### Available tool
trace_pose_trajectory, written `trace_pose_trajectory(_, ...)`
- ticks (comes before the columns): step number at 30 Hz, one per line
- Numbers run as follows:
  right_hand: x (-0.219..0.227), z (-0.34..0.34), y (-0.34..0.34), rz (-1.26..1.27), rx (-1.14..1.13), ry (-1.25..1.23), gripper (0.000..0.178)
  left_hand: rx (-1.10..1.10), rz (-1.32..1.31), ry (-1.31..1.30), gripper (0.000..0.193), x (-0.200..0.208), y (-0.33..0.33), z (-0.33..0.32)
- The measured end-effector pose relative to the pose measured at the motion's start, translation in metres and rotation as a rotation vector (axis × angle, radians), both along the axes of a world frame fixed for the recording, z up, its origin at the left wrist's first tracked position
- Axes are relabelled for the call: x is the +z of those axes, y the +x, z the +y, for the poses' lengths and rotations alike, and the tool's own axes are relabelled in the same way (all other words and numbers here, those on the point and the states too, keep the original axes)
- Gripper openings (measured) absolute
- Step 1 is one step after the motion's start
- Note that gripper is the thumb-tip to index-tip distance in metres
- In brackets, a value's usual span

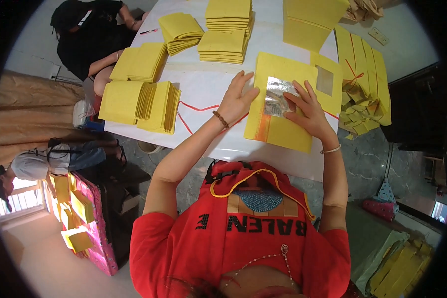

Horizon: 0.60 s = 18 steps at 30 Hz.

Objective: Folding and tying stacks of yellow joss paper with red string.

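A stack of yellow joss paper (278, 134) lies in front of me on the white-covered table, with a shiny silver foil square (275, 99) on its top sheet and an orange-red streak below the foil. My left hand (237, 101) rests at the stack's left edge, fingers stretched and apart, nothing held. Over the foil's right side lies my right hand (309, 113), its fingers spread, with thumb and fingertips touching the foil. Partly under the stack's right side sits another yellow sheet with a greyish foil square (325, 81).
Folded yellow paper stacks (149, 102) stand at the table's left, more (226, 37) at the back. A tall yellow pile (313, 25) is far right. Red string (198, 107) crosses the white table (208, 74). Tied yellow bundles (367, 74) lie beyond the right edge. Two people are to the left.
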State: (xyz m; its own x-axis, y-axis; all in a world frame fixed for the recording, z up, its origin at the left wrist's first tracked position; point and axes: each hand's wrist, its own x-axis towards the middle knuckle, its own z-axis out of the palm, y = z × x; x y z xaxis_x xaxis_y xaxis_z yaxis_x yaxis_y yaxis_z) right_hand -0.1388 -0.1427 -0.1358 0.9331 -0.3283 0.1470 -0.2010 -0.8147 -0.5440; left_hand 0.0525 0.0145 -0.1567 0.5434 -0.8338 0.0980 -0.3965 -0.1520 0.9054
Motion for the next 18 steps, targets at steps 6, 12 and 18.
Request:
trace_pose_trajectory(6,0.0,0.0,0.005,0.03,0.055,0.026,0.043,-0.388,-0.585,-0.138,0.039,0.033,-0.038,0.038)
trace_pose_trajectory(12,0.003,0.007,0.003,0.096,0.137,0.053,0.041,-0.243,-0.859,-0.252,0.044,0.003,-0.082,0.036)
trace_pose_trajectory(18,0.001,0.008,0.009,0.12,0.077,0.128,0.039,-0.286,-0.626,-0.25,0.039,0.015,-0.06,0.054)
